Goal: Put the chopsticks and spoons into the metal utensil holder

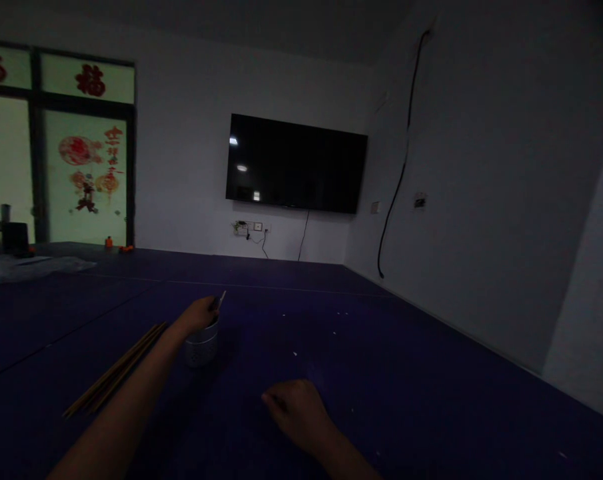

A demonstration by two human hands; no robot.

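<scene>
My left hand (201, 313) reaches over a grey cylindrical holder (201, 348) with small holes in its side. Its fingers are closed on a thin utensil (222, 299) with a pale, shiny end that sticks out above them. The dim light hides what kind of utensil it is. A bundle of brown chopsticks (116, 370) lies on the dark blue tabletop (381, 373), left of my left forearm. My right hand (298, 408) is at the table, right of the holder, with its fingers curled into a loose fist and nothing visible in them.
Small white scraps (295, 353) dot the tabletop. Clear plastic sheeting (26, 267) and small orange things (125, 249) lie at the far left. A television (296, 163) hangs on the back wall, and a black cable (405, 157) runs down the right wall.
</scene>
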